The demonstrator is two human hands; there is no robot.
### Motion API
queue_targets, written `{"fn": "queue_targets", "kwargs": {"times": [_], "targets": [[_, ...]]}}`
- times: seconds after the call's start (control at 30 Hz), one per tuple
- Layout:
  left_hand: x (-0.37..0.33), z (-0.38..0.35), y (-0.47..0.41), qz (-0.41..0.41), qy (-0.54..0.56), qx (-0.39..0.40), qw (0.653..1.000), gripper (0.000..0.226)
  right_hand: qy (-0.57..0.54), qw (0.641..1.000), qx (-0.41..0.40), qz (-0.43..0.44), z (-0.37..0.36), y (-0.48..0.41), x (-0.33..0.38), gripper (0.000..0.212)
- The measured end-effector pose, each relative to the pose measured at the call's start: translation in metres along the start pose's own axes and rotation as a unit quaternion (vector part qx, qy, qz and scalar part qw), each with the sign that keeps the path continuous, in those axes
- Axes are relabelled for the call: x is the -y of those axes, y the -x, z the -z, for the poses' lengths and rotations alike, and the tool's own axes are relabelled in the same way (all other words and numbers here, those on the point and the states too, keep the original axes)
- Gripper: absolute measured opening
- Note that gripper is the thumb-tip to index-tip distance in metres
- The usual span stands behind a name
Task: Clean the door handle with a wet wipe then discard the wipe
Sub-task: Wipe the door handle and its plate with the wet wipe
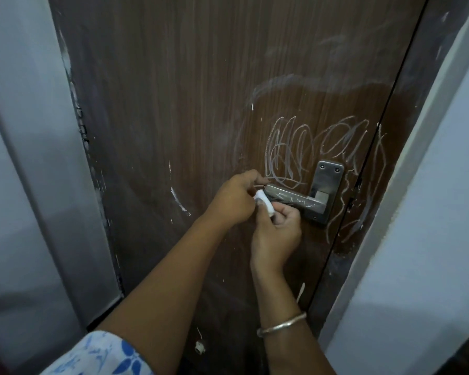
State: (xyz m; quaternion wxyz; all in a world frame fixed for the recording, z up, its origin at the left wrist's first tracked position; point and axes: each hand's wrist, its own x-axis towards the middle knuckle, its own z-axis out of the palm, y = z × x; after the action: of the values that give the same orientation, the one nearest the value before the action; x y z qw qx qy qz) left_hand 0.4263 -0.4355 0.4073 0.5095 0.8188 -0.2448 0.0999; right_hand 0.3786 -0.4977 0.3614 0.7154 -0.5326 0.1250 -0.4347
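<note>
A steel lever door handle with white smears sticks out from a metal plate on a brown wooden door. A small folded white wet wipe sits at the lever's free left end. My left hand pinches the wipe from the left, its fingers reaching the lever's tip. Just below the lever, my right hand grips the wipe's lower part with curled fingers and hides most of it. A metal bangle circles my right wrist.
White chalk scribbles cover the door above and beside the handle. A grey wall stands at the left, and a pale door frame runs along the right. A small white scrap sticks low on the door.
</note>
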Motion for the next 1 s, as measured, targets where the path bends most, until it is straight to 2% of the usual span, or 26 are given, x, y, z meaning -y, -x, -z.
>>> {"fn": "queue_targets", "kwargs": {"times": [0.1,0.2,0.37,0.47,0.63,0.87,1.0], "targets": [[-0.003,0.005,0.000,0.001,0.010,0.008,1.000,0.029,-0.056,0.996,-0.046,-0.055,-0.018,-0.004,0.002,0.027],[-0.004,0.006,-0.001,-0.004,0.011,0.001,1.000,0.023,-0.123,0.985,-0.099,-0.072,-0.028,-0.008,0.005,0.027],[-0.002,0.005,-0.002,0.009,0.005,0.022,1.000,0.036,-0.160,0.968,-0.146,-0.126,-0.028,-0.007,-0.001,0.021],[-0.002,0.007,-0.002,-0.004,-0.037,0.020,0.999,0.038,-0.187,0.955,-0.152,-0.174,-0.026,-0.004,-0.005,0.019],[-0.009,0.009,-0.001,0.001,-0.035,0.014,0.999,0.034,-0.196,0.958,-0.146,-0.151,-0.030,-0.013,0.002,0.020],[-0.012,0.006,0.003,0.014,-0.013,0.023,1.000,0.029,-0.184,0.958,-0.140,-0.172,-0.025,-0.008,-0.004,0.019],[-0.011,0.007,0.005,-0.019,-0.041,0.017,0.999,0.023,-0.173,0.964,-0.138,-0.150,-0.030,-0.012,-0.001,0.020]]}}
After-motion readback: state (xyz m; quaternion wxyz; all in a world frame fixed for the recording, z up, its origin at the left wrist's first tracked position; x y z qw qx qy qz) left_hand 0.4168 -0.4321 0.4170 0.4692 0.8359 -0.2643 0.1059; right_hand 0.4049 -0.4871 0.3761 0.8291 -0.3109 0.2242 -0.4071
